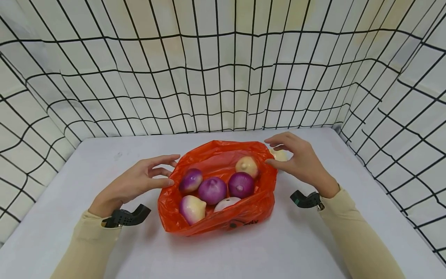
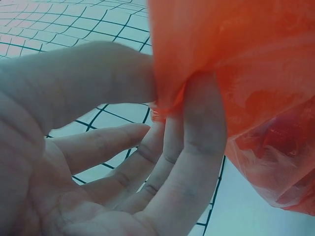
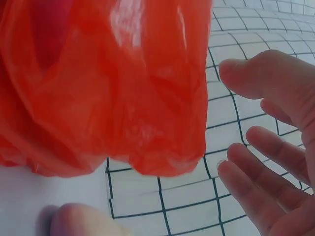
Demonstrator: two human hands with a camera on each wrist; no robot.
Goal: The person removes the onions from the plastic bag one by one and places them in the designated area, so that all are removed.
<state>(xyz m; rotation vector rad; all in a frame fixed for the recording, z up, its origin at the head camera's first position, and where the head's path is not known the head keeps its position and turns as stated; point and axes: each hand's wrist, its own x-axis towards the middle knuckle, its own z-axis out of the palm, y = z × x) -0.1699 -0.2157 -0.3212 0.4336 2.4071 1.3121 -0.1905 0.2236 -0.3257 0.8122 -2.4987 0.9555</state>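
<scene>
A red plastic bag (image 1: 223, 221) sits on the table with its mouth spread wide. Inside lie several onions: purple ones such as the onion (image 1: 212, 190), and paler ones such as the onion (image 1: 192, 209). My left hand (image 1: 139, 178) is at the bag's left rim; in the left wrist view its thumb and a finger pinch the red plastic (image 2: 266, 59). Beside the right rim is my right hand (image 1: 299, 159), fingers spread and apart from the bag (image 3: 123, 98) in the right wrist view. Another pale onion (image 1: 279, 155), partly hidden by the right hand, rests outside the bag.
The white table (image 1: 223, 259) extends around the bag. A black wire grid (image 1: 209, 69) backed by white sheeting stands along the back and both sides. Black wrist cameras (image 1: 127, 217) are strapped to both wrists.
</scene>
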